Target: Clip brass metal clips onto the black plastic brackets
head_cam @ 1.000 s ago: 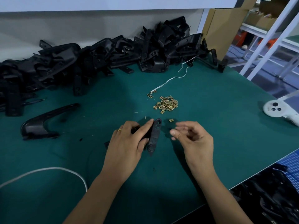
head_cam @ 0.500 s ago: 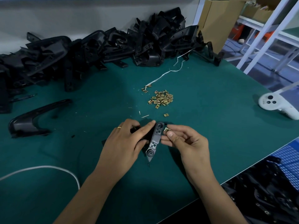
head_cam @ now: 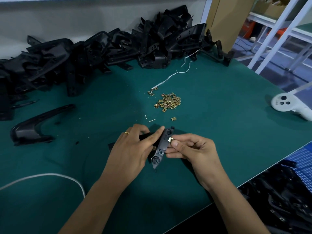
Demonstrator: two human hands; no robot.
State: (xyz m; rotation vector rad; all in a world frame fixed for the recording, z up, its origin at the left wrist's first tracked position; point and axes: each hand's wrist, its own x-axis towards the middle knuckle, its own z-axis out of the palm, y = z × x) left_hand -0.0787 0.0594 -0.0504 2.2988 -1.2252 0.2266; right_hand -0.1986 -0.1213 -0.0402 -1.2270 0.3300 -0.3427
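Fingertips (head_cam: 175, 144) of your right hand (head_cam: 194, 149) are pinched shut on one brass clip (head_cam: 170, 139), pressing it against the right edge of the bracket (head_cam: 163, 146). Your left hand (head_cam: 133, 149) is curled round the bracket's hidden left part, forefinger laid along its upper edge, apparently to brace it so the clip can slide on without the bracket twisting. The bracket sits tilted, its flat holed face toward you and its round boss at the near end, just above the green mat (head_cam: 219, 132); whether it touches the mat you cannot tell.

Beyond the bracket lies one stray clip (head_cam: 173, 118), then the clip pile (head_cam: 168, 103), within easy reach of your right hand. Farther back, a long heap of brackets (head_cam: 101, 53) runs along the wall. Left of the bracket rests a single curved black part (head_cam: 33, 129). Right of it the mat is bare out to a white controller (head_cam: 285, 105), so your right elbow has room. A white cable (head_cam: 50, 175) curves near your left forearm, worth minding. The mat's near edge cuts close under your right wrist.
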